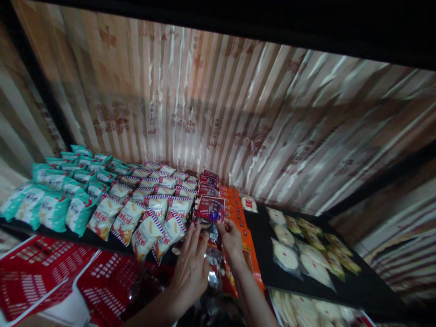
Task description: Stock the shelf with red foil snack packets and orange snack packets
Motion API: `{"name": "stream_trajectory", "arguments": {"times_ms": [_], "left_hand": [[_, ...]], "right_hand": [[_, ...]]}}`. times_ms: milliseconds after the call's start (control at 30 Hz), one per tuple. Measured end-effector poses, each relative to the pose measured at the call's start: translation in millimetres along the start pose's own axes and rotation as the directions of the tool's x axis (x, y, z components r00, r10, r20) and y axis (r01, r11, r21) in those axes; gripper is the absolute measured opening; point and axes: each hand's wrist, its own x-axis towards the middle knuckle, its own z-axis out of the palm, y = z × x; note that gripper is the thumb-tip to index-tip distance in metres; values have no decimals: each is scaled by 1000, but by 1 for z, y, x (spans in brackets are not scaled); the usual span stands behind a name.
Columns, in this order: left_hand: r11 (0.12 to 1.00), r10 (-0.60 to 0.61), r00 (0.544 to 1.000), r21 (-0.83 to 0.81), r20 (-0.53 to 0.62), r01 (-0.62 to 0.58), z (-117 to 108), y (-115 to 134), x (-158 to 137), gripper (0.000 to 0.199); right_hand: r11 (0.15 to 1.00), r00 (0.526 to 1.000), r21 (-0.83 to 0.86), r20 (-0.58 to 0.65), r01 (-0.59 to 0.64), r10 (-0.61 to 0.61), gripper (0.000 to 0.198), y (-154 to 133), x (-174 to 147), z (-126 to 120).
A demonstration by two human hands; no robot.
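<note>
A dark red snack packet (pixel 208 210) lies on top of a row of like packets on the black shelf. My left hand (pixel 192 259) rests against its lower left side with the fingers stretched out. At the packet's right edge, the fingers of my right hand (pixel 231 236) are pinched together on it. Beside my right hand runs a row of overlapping orange packets (pixel 250 247). White bags with striped borders (pixel 148 236) stand close to my left hand. The lower part of the dark red row is partly hidden by my hands.
Teal bags (pixel 52 209) fill the shelf's left end. Flat clear packs with round white contents (pixel 285 256) and yellowish packs (pixel 311 238) lie on the right. Red baskets (pixel 105 281) stand below the shelf edge. Striped plastic sheeting (pixel 218 104) hangs behind.
</note>
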Motion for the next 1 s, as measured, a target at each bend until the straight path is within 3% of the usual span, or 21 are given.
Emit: {"name": "stream_trajectory", "arguments": {"times_ms": [100, 233, 333, 500, 633, 833, 1000], "left_hand": [[998, -8, 1000, 65, 20, 6, 2, -3, 4, 54], [995, -5, 999, 97, 42, 1, 7, -4, 7, 48], [993, 2, 1000, 119, 4, -2, 13, -6, 6, 43], [975, 86, 996, 203, 7, -86, 18, -14, 9, 40], [961, 106, 994, 255, 33, -111, 22, -20, 12, 41], [953, 88, 986, 277, 139, -124, 24, -20, 21, 49], [961, 34, 985, 267, 170, -80, 16, -19, 32, 41]], "right_hand": [[971, 997, -230, -19, 65, -72, 43, 1, 5, 1], [818, 983, -563, -48, 118, -175, 48, 1, 5, 1], [721, 979, -680, -22, 133, -201, 51, 0, 1, 2], [583, 954, -786, 26, 205, -300, 44, 1, -9, 5], [506, 957, -845, 23, 174, -291, 41, 1, -15, 6], [518, 957, -837, 21, 175, -290, 42, 0, -13, 5], [505, 954, -844, 27, 182, -298, 43, -1, -11, 7]]}}
